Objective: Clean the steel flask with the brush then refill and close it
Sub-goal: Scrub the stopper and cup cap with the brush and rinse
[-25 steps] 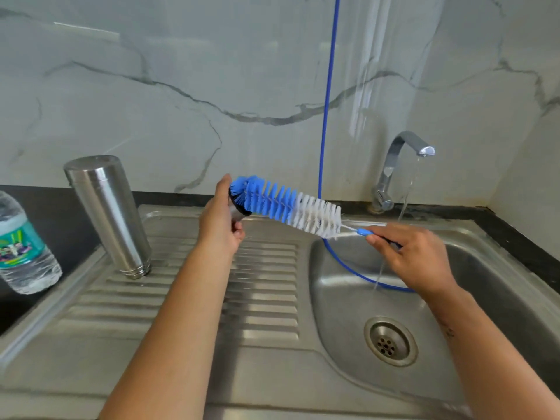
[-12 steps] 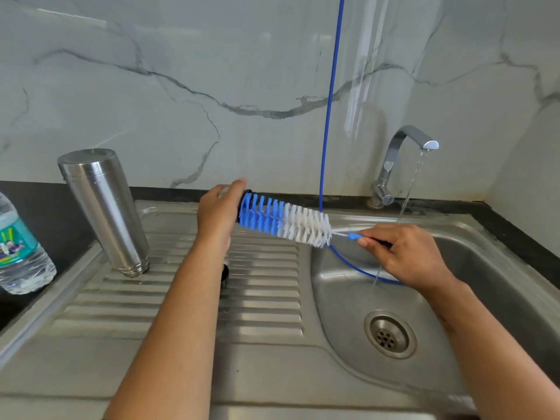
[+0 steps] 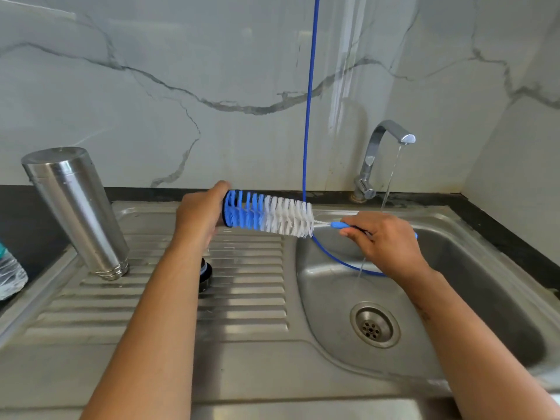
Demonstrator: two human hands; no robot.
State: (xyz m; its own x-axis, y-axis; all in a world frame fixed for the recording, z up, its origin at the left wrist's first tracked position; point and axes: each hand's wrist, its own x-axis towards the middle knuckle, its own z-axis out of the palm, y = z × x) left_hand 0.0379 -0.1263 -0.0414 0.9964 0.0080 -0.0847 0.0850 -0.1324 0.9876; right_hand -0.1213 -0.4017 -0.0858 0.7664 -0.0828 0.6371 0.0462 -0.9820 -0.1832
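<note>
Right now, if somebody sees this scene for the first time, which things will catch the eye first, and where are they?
The blue-and-white bottle brush stands out, held level above the sink's drainboard: the right hand grips its handle, and the left hand is at its blue tip. At far left the steel flask stands upside down, and at right the tap runs water into the basin.

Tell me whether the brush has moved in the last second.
Yes. The brush has dropped lower against the tap and slid left, its blue tip going further into the thing that the left hand holds.
</note>
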